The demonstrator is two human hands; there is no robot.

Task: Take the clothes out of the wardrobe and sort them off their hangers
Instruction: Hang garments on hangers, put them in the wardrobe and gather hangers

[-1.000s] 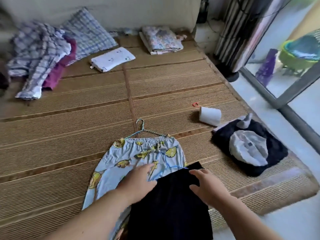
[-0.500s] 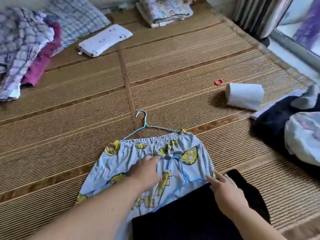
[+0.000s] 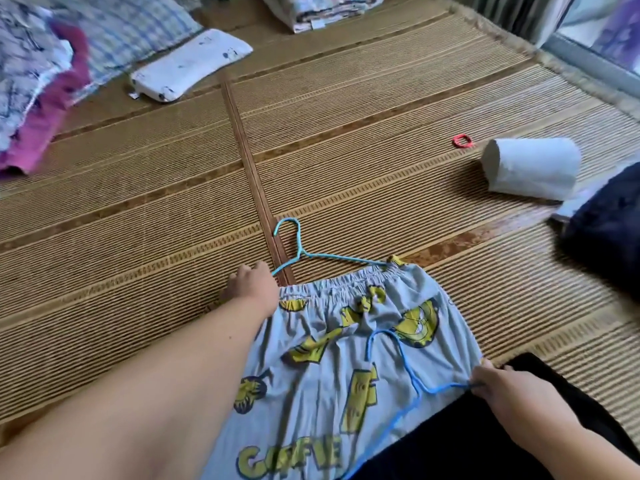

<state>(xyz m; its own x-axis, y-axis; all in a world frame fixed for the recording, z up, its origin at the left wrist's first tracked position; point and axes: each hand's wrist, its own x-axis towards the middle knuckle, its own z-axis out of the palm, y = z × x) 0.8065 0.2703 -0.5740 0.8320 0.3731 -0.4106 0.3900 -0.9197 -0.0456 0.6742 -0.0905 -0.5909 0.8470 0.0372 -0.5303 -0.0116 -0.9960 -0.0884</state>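
Observation:
Light blue pyjama trousers (image 3: 332,362) with yellow cartoon prints lie flat on the woven mat, waistband away from me. A thin blue wire hanger (image 3: 301,252) sticks out from the waistband, hook pointing away. My left hand (image 3: 251,289) grips the left corner of the waistband where the hanger arm enters. A second blue hanger (image 3: 408,375) lies on top of the trousers. My right hand (image 3: 502,388) pinches that second hanger at the edge of a black garment (image 3: 485,441) near me.
The woven mat (image 3: 346,133) covers the bed. A pile of checked and pink clothes (image 3: 38,84) lies far left, a small white pillow (image 3: 190,65) beside it, folded floral cloth (image 3: 322,8) at the back. A paper roll (image 3: 530,171), red band (image 3: 462,142) and dark clothes (image 3: 609,223) lie right.
My left hand slid from the middle of the trousers up to the left waistband corner. My right hand moved to the black garment's edge and took the second hanger. The camera moved closer.

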